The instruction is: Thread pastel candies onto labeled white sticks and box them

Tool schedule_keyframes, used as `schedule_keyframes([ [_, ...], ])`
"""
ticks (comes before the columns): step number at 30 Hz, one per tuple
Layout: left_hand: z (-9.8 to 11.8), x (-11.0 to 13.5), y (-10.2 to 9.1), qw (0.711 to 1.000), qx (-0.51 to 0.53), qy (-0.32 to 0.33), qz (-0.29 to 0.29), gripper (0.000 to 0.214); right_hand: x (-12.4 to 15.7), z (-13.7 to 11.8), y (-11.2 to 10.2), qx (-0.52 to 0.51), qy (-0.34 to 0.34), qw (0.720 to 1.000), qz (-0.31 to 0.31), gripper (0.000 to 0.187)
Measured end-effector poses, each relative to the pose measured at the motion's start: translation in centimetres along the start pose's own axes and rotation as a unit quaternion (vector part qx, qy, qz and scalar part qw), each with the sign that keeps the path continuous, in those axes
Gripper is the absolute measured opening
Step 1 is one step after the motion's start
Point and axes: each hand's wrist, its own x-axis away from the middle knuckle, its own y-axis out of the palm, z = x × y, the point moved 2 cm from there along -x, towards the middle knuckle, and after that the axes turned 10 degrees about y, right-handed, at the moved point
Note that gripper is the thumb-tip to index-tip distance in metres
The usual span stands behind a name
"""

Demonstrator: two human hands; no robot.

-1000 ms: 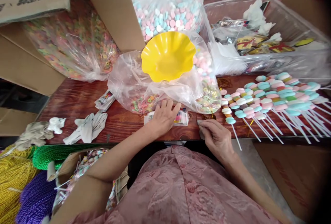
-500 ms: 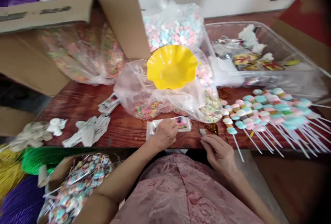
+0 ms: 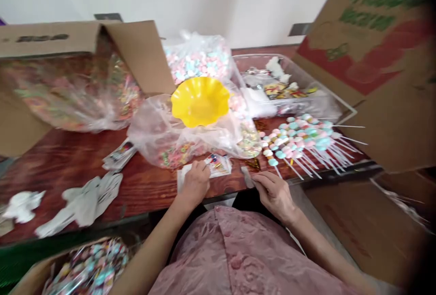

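Note:
My left hand (image 3: 196, 180), its fingers curled and pressed together, rests on a small stack of printed plastic packets (image 3: 220, 166) near the table's front edge. What lies under its fingertips is hidden. My right hand (image 3: 274, 194) pinches a small greyish-white, blurred piece (image 3: 247, 177) over the table edge; its kind does not show. Just beyond that hand lie gold twist ties (image 3: 252, 164). To the right, a pile of marshmallow skewers (image 3: 303, 138) on white sticks lies on the table. A yellow scalloped bowl (image 3: 200, 102) sits on clear bags of candy (image 3: 177, 153) ahead of my hands.
An open cardboard box (image 3: 136, 54) holding bagged candy stands at left. White gloves (image 3: 90, 199) and more packets (image 3: 119, 155) lie on the table. A clear bin (image 3: 306, 77) and a large carton (image 3: 361, 104) are at right. Wrapped sweets (image 3: 91, 263) fill a box below.
The whole view has shifted, showing more of the right-hand carton. My left hand stays on the packets. The pale piece in my right fingers now hangs longer to the left.

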Motion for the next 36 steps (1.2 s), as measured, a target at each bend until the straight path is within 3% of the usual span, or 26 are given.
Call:
schedule_keyframes([
  [6, -0.2, 0.0, -0.5, 0.995, -0.023, 0.043, 0.087, 0.021, 0.6, 5.4, -5.4, 0.057, 0.065, 0.987, 0.134, 0.012],
  [9, -0.6, 0.4, -0.3, 0.994, 0.020, 0.039, 0.104, 0.016, 0.6, 7.7, -6.8, 0.073, 0.100, 0.980, 0.158, 0.010],
  [13, -0.8, 0.9, 0.2, 0.994, 0.038, 0.012, 0.106, 0.012, 0.8, 8.0, -5.7, 0.101, 0.072, 0.988, 0.088, 0.014],
  [19, -1.3, 0.5, 0.2, 0.985, 0.115, -0.052, 0.114, 0.016, 0.3, 7.8, -4.6, 0.194, -0.028, 0.980, -0.033, 0.045],
  [23, -1.8, 0.7, -0.3, 0.955, 0.229, -0.123, 0.141, 0.014, -0.3, 8.6, -5.5, 0.165, -0.103, 0.978, -0.081, 0.035],
  [26, -2.0, 1.4, -0.2, 0.929, 0.289, -0.168, 0.156, 0.014, -1.1, 8.9, -6.3, 0.092, -0.086, 0.991, -0.034, 0.027],
  [29, -2.1, 1.7, 0.0, 0.922, 0.305, -0.181, 0.154, 0.013, -2.4, 8.8, -6.6, 0.027, -0.036, 0.997, 0.057, 0.027],
  [31, -2.1, 1.7, 0.0, 0.936, 0.286, -0.153, 0.134, 0.010, -3.4, 8.5, -6.6, 0.003, 0.001, 0.994, 0.105, 0.024],
  [36, -2.2, 0.9, -0.2, 0.975, 0.199, -0.068, 0.071, 0.020, -6.0, 6.6, -7.1, -0.067, 0.050, 0.990, 0.114, 0.021],
])
